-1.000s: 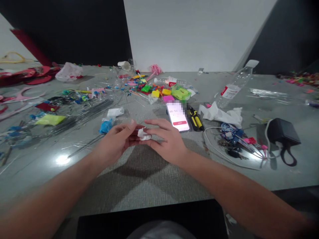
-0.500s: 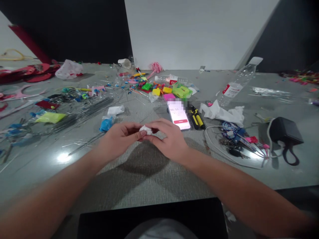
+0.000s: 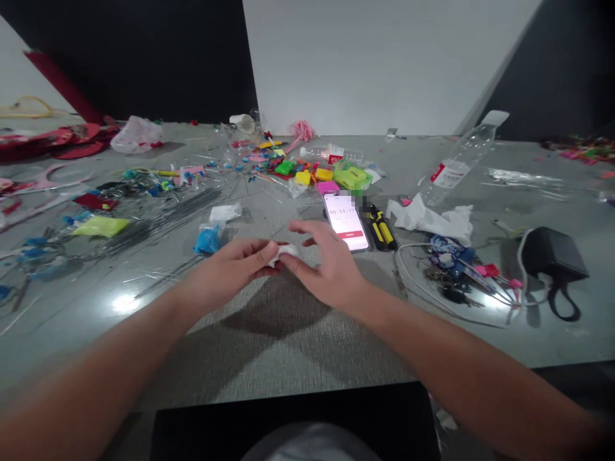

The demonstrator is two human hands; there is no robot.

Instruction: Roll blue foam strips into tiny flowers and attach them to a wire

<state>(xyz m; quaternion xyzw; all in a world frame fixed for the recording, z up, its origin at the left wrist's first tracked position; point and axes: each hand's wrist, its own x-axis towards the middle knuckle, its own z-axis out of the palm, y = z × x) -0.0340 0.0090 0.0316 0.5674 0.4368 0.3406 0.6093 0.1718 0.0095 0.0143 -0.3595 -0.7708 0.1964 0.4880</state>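
A small white lump [image 3: 287, 251], soft-looking, is pinched between the thumb and fingers of my left hand [image 3: 235, 269]. My right hand [image 3: 331, 266] touches the lump with its thumb, while its fingers are spread apart above and to the right. Just beyond my right hand lies a phone [image 3: 346, 224] showing a timer. Pliers with yellow and black handles [image 3: 381, 232] lie beside the phone. Left of my left hand are a blue lump in clear wrap [image 3: 206, 239] and a white packet [image 3: 225, 212].
Behind the phone lie colourful pieces [image 3: 302, 177] and a lying bottle [image 3: 331, 154]. A clear bottle [image 3: 454, 163], crumpled tissue [image 3: 430, 219], white cable [image 3: 408, 282] and black adapter [image 3: 554, 254] are at right. Thin wires [image 3: 166, 221] spread at left.
My right hand's fingers have lifted off the white lump and spread open, leaving its thumb against it. The view has shifted slightly.
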